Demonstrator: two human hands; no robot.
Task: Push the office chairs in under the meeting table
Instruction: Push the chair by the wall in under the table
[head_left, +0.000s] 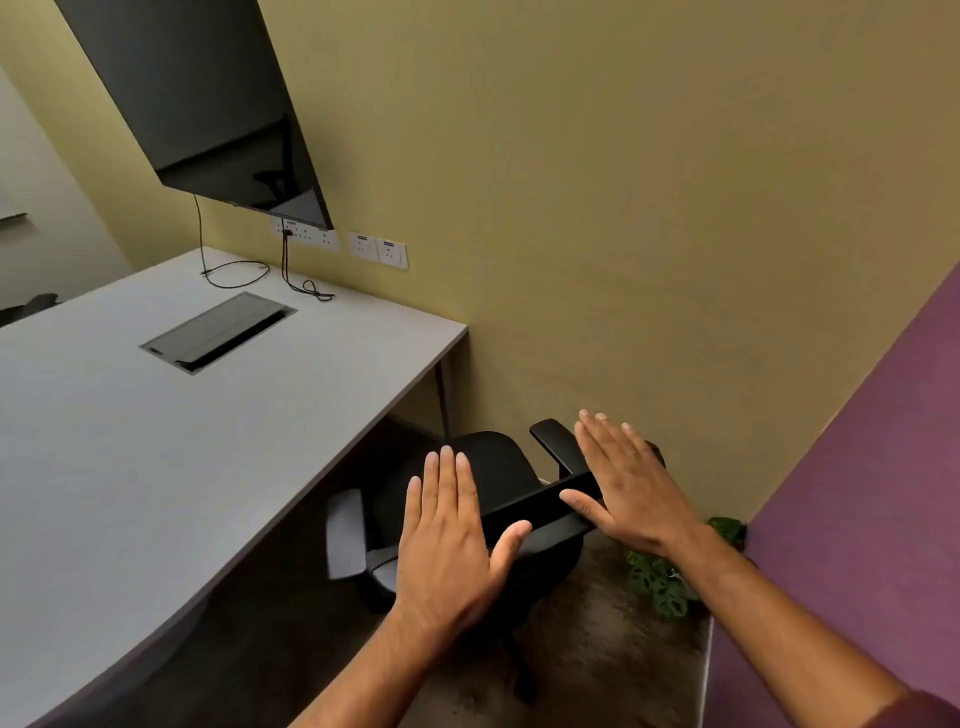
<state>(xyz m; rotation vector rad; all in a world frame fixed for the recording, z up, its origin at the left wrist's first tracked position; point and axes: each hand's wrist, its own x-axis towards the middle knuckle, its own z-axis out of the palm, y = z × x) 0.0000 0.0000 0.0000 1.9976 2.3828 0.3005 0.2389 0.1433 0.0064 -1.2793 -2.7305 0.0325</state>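
A black office chair (501, 470) stands at the near right corner of the grey meeting table (156, 426), its seat partly under the table edge and its backrest top rail facing me. My left hand (452, 540) hovers flat over the left end of that rail, fingers straight and spread. My right hand (626, 483) is flat over the right end, beside the right armrest (553, 441). Neither hand is curled around the rail; whether the palms touch it I cannot tell. The left armrest (345, 535) shows grey under the table edge.
A yellow wall lies close behind the chair and a purple wall (857, 467) stands on the right. A small green plant (660, 577) sits in the corner. A dark screen (208, 104), sockets and cables (291, 280) are at the table's far end, with a cable hatch (218, 332).
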